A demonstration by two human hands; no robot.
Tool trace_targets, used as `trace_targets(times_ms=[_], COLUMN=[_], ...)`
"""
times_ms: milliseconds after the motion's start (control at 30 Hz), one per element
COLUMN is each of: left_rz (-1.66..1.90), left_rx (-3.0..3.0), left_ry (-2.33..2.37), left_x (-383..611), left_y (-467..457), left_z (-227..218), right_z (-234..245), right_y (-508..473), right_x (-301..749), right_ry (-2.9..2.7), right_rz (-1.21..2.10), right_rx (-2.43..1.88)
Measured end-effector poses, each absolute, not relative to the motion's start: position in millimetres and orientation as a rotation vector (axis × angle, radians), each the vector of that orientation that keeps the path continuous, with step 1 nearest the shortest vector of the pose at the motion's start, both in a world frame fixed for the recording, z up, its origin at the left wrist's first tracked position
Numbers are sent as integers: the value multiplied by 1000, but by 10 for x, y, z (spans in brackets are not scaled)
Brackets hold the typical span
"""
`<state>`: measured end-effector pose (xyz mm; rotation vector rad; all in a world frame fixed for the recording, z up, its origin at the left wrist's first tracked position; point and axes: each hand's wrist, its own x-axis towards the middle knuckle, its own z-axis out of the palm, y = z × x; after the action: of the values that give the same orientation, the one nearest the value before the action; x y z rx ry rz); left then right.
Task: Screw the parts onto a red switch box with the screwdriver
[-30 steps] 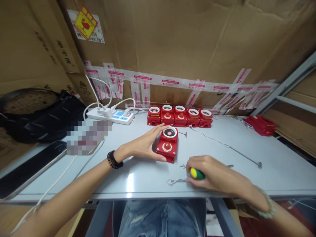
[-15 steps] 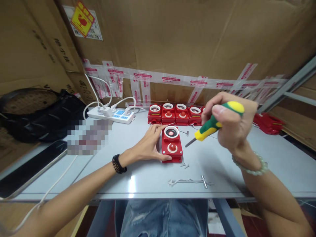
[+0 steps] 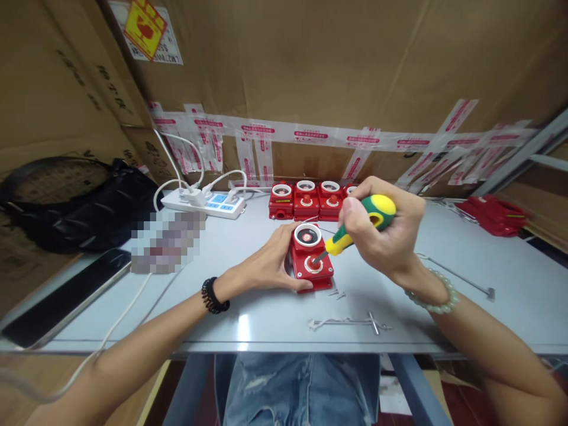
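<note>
My left hand grips the left side of a red alarm box with a white-ringed round window and a red knob. The box rests on the table, turned slightly. My right hand is wrapped round the yellow-and-green handle of a screwdriver. Its shaft slants down to the left over the box, and the tip appears at the red knob; whether it touches is unclear. Two small screws lie in front of the box. Nearer the table edge lies a T-shaped metal rod with a thin tie.
More red alarm boxes stand in a row at the back, partly behind my right hand. A white power strip with plugs, a black phone and a black bag are on the left. Red parts and another metal rod lie right.
My right hand has moved left and brought the screwdriver from beside the box to over its knob. My left hand stays on the box, which has turned a little.
</note>
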<state>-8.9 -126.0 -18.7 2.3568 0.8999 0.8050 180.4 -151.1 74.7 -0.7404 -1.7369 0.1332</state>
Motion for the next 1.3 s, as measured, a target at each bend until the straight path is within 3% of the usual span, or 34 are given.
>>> trace_targets(times_ms=[1300], left_rz=[766], left_rx=[2419], left_ry=[1015], left_x=[-33], left_y=[-1226], left_z=[-267], right_z=[671], right_y=[-1535], right_x=[1657], right_ry=[-1869], right_rz=[122], right_rx=[-671])
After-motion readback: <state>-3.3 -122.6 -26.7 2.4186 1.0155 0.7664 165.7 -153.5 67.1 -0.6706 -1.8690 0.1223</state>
